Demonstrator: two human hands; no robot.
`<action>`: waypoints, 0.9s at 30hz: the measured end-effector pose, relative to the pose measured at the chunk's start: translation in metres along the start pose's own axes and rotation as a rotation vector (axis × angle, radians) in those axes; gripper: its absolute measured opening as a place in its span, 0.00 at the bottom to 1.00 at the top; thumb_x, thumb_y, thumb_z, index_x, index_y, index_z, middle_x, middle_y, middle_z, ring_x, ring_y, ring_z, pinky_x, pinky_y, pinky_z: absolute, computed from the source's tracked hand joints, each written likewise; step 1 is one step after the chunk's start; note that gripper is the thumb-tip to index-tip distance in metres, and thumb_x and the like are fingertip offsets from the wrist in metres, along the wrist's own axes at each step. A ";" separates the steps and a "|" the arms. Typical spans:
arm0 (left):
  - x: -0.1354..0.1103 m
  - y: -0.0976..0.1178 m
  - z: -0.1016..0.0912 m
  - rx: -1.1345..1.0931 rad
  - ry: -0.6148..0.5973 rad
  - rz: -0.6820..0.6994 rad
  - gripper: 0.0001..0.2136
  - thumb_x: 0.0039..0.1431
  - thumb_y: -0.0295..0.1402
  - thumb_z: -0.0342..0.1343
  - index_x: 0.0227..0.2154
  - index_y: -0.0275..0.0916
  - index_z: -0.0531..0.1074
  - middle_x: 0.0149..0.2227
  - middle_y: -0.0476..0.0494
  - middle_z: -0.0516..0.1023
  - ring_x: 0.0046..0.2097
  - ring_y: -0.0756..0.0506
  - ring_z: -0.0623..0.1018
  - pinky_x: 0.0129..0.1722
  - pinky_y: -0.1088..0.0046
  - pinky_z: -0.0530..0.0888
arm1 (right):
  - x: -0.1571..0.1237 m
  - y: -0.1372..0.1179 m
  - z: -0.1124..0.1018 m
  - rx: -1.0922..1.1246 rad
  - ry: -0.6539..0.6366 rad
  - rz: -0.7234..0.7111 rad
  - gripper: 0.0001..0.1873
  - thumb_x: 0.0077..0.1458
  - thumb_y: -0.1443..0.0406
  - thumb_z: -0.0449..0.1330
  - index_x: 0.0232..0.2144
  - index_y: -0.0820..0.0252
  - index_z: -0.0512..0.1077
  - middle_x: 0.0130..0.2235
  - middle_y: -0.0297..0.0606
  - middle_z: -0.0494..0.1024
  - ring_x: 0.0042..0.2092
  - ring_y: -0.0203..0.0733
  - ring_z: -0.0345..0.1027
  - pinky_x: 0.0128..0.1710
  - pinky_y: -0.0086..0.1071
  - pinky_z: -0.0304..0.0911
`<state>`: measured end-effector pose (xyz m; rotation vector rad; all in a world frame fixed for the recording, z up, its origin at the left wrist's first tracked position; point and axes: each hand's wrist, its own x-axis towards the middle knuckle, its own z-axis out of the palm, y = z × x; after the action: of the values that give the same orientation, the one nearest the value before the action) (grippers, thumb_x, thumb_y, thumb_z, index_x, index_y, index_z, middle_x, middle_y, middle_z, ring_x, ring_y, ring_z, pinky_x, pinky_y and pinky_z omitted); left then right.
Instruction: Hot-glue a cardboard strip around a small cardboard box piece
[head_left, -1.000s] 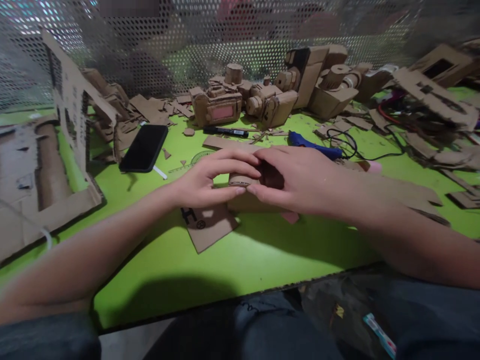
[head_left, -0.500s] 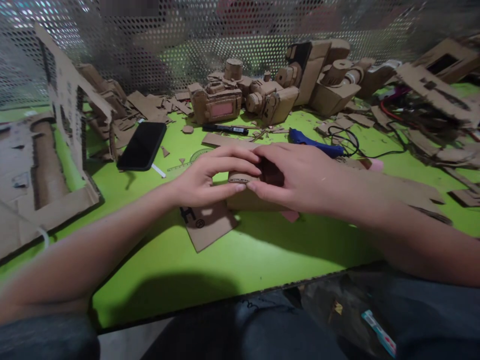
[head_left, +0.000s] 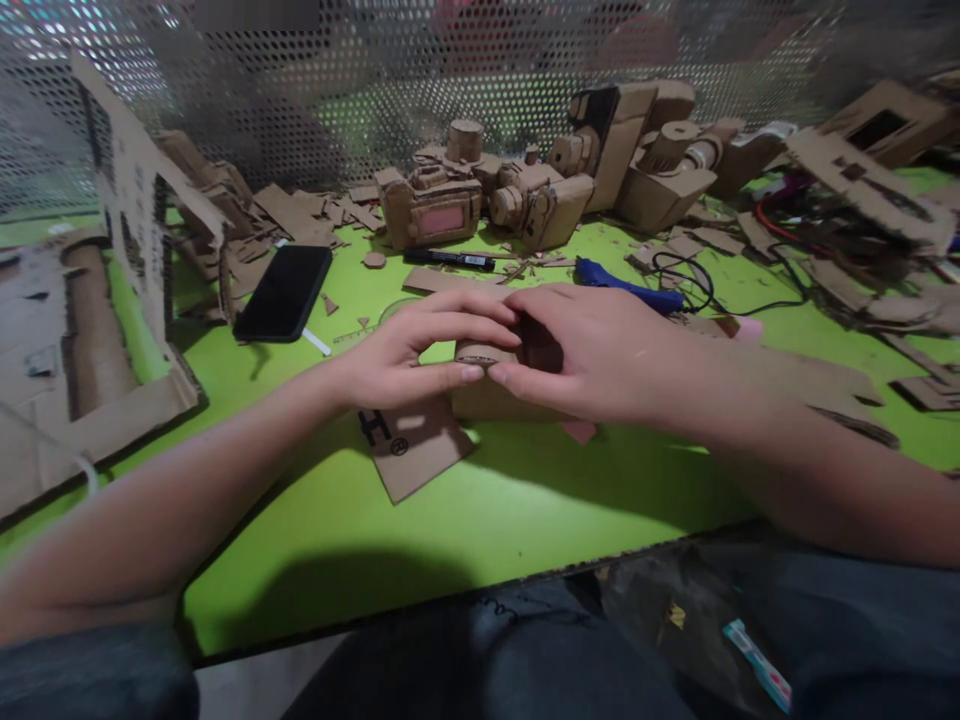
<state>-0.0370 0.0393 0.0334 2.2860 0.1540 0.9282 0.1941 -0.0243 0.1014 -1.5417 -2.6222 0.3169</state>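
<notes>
In front of me a small round-edged cardboard piece [head_left: 480,353] rests on a cardboard box [head_left: 502,402]. My left hand [head_left: 420,352] is closed about the piece from the left, with thumb on the near edge and fingers over the far side. From the right, my right hand [head_left: 577,350] closes on the same piece, its thumb tip next to the left thumb. Its palm and curled fingers hide part of the piece and box. A flat cardboard sheet [head_left: 420,465] with black print lies under the left wrist, and a pink scrap [head_left: 580,431] pokes out below the box.
Behind my hands lie a black marker [head_left: 450,260], a blue glue gun [head_left: 630,287] with its cable, and a phone [head_left: 285,293]. Cardboard cameras [head_left: 435,210] and scraps line the perforated metal screen [head_left: 360,100]. A large cut cardboard box [head_left: 150,395] stands at left on the green table [head_left: 337,570].
Both hands keep the same grip on the cardboard piece. The left thumb has shifted slightly left; otherwise only the view has moved a little.
</notes>
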 end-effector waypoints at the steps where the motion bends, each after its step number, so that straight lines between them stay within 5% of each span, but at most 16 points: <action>1: 0.000 0.000 0.000 0.000 0.002 -0.009 0.16 0.67 0.42 0.68 0.56 0.51 0.84 0.61 0.38 0.83 0.63 0.34 0.82 0.68 0.51 0.79 | 0.000 0.000 0.001 -0.004 0.005 -0.007 0.29 0.64 0.48 0.58 0.55 0.63 0.77 0.48 0.53 0.84 0.44 0.55 0.76 0.39 0.40 0.62; 5: 0.001 0.000 0.000 0.001 0.000 0.007 0.17 0.66 0.41 0.69 0.56 0.52 0.84 0.61 0.38 0.83 0.63 0.34 0.82 0.68 0.51 0.79 | -0.002 0.004 0.002 0.008 0.021 -0.025 0.34 0.61 0.41 0.60 0.53 0.63 0.77 0.46 0.52 0.84 0.43 0.56 0.76 0.37 0.39 0.62; 9: 0.001 0.001 -0.001 0.019 -0.002 0.007 0.16 0.67 0.41 0.68 0.56 0.51 0.84 0.60 0.39 0.84 0.63 0.34 0.82 0.68 0.51 0.78 | -0.009 0.015 -0.010 0.069 -0.006 -0.084 0.30 0.59 0.42 0.63 0.52 0.56 0.77 0.42 0.45 0.85 0.39 0.53 0.76 0.35 0.38 0.63; 13: 0.001 0.000 -0.001 0.031 -0.003 0.000 0.16 0.67 0.43 0.68 0.56 0.51 0.84 0.59 0.38 0.84 0.62 0.35 0.83 0.67 0.51 0.79 | -0.020 0.023 -0.030 0.088 0.236 -0.072 0.16 0.64 0.52 0.60 0.44 0.54 0.79 0.43 0.44 0.84 0.41 0.50 0.76 0.39 0.41 0.65; 16: 0.001 -0.001 -0.001 0.037 -0.019 0.038 0.18 0.67 0.41 0.68 0.58 0.51 0.83 0.60 0.38 0.84 0.62 0.35 0.83 0.67 0.52 0.78 | -0.025 0.021 -0.036 0.109 0.380 -0.081 0.12 0.66 0.58 0.56 0.33 0.52 0.76 0.35 0.40 0.82 0.36 0.45 0.74 0.39 0.41 0.64; 24: -0.001 -0.005 0.000 0.046 -0.012 0.040 0.21 0.64 0.45 0.69 0.59 0.52 0.81 0.61 0.38 0.83 0.61 0.33 0.83 0.66 0.51 0.79 | -0.016 0.007 -0.018 0.022 0.321 -0.127 0.22 0.73 0.57 0.48 0.24 0.52 0.58 0.26 0.36 0.70 0.30 0.41 0.63 0.36 0.39 0.59; 27: -0.001 -0.005 0.000 0.026 -0.001 0.008 0.21 0.63 0.48 0.69 0.58 0.54 0.82 0.61 0.39 0.83 0.62 0.32 0.83 0.67 0.50 0.79 | -0.014 0.004 -0.009 0.034 0.288 -0.197 0.18 0.72 0.59 0.48 0.30 0.54 0.68 0.33 0.39 0.75 0.37 0.44 0.70 0.41 0.38 0.64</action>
<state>-0.0372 0.0423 0.0295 2.3129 0.1569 0.9343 0.2060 -0.0338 0.1103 -1.2028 -2.4986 0.1133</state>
